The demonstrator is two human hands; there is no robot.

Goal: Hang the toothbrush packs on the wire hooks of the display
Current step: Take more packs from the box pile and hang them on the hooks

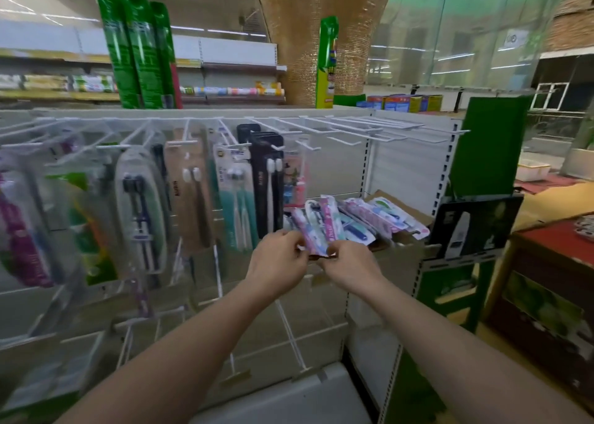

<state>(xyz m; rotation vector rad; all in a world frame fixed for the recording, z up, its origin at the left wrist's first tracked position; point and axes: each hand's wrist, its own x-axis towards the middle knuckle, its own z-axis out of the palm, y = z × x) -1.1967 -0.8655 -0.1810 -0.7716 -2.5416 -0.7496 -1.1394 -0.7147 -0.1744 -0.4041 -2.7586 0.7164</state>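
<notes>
We see both hands meeting in front of the display: the left hand [279, 260] and the right hand [347, 264] each pinch the lower end of a small fan of pink and blue toothbrush packs [318, 226], held upright between them. Behind it, more packs [379, 216] lie heaped in an open cardboard box [406, 242]. To the upper right, the white wire hooks [369, 127] stand bare; to the left, hooks carry hanging packs [193, 192].
</notes>
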